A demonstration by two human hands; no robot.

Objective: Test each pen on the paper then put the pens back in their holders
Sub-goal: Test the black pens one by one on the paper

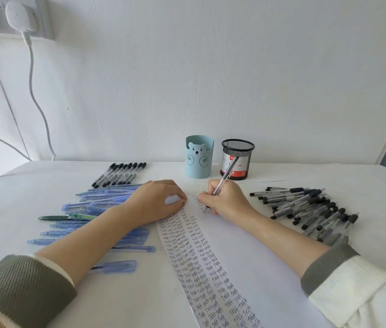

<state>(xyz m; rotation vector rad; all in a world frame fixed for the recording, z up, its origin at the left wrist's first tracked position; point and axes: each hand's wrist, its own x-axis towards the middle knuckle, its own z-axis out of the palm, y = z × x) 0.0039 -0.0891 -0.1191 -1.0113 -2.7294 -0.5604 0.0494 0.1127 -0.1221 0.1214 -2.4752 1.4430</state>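
My right hand [226, 200] grips a clear pen [225, 176] with its tip down on the white paper [246, 256], near the paper's top. Columns of the handwritten word "Test" fill the paper's left strip. My left hand [161, 201] rests on the paper's top left corner with its fingers curled at the edge, holding nothing. At the back stand a light blue bear holder [199, 157] and a black mesh holder [237, 159]; no pens stick out of either.
Several blue pens [97, 204] and one green pen [66, 218] lie to the left. A row of black-capped pens [118, 175] lies at the back left. A pile of black-grip pens [310, 209] lies on the right. White cables [31, 91] hang down the wall.
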